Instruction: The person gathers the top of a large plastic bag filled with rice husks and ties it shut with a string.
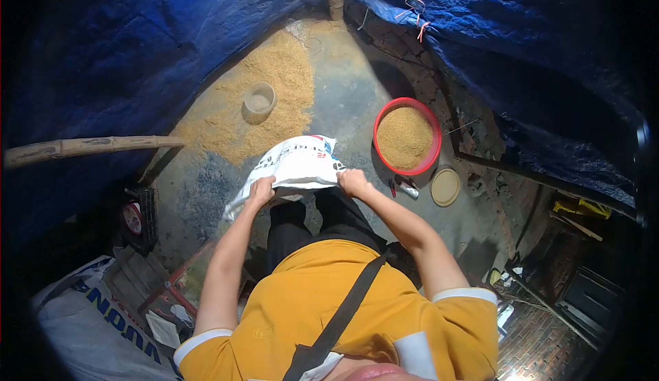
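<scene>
A white printed sack [298, 161] is stretched between my two hands in front of my legs. My left hand [262, 192] grips its near left edge, fingers closed on the fabric. On the other side, my right hand [353, 182] is closed on the sack's right edge. Beyond the sack, a heap of golden grain or husks [285, 72] spreads over the floor. A pale round tub [260, 98] stands on that heap. To the right sits a red basin [438, 149] filled with similar golden grain. What the sack contains is hidden.
A beige round lid [445, 187] and a small silvery item [409, 189] lie near the basin. Blue tarpaulin [137, 58] walls both sides. A bamboo pole [96, 146] juts in from the left. Another large sack [103, 319] lies at lower left.
</scene>
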### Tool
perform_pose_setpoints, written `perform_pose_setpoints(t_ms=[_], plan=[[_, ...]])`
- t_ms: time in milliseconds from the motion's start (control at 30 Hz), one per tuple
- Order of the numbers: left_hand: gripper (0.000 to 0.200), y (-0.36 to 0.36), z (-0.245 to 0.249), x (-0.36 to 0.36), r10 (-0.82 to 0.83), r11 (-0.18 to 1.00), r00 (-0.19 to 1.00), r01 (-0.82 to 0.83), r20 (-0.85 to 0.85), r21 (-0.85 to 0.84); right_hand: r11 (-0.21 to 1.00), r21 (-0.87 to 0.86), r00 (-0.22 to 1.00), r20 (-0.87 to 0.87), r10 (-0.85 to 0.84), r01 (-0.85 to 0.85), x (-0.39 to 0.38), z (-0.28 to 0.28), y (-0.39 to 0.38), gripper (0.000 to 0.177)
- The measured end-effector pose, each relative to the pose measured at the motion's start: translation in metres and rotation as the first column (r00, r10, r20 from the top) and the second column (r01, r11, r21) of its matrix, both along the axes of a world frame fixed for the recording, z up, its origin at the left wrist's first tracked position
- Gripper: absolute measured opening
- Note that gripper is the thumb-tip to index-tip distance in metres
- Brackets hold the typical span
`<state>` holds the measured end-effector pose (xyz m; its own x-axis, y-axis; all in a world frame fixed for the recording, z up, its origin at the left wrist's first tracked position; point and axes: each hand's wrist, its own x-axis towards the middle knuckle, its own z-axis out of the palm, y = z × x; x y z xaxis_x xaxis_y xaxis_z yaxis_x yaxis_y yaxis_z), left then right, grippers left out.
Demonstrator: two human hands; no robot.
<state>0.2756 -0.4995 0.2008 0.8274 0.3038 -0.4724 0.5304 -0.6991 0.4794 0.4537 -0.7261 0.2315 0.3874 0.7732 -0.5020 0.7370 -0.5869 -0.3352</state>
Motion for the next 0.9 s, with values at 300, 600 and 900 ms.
perform_pose_setpoints(t_ms=[300, 600, 900], plan=[[0.019, 0.009, 0.027, -0.004, 0.014, 0.996, 1.0, -0.011, 0.027, -0.083, 0.997, 0.0, 0.995, -0.056, 0.078, -0.078, 0.0, 0.013, 0.007, 0.019], [0.012, 0.035, 0.082, 0.019, 0.004, 0.999, 0.992, -0.009, 0.125, 0.043, 0.98, -0.041, 0.98, -0.043, 0.193, -0.195, 0.02, 0.072, 0.038, 0.014], [0.016, 0.019, 0.004, -0.009, 0.062, 0.998, 0.997, -0.062, -0.041, 0.013, 0.98, -0.123, 0.986, -0.084, 0.145, -0.155, -0.003, -0.025, 0.014, 0.026]])
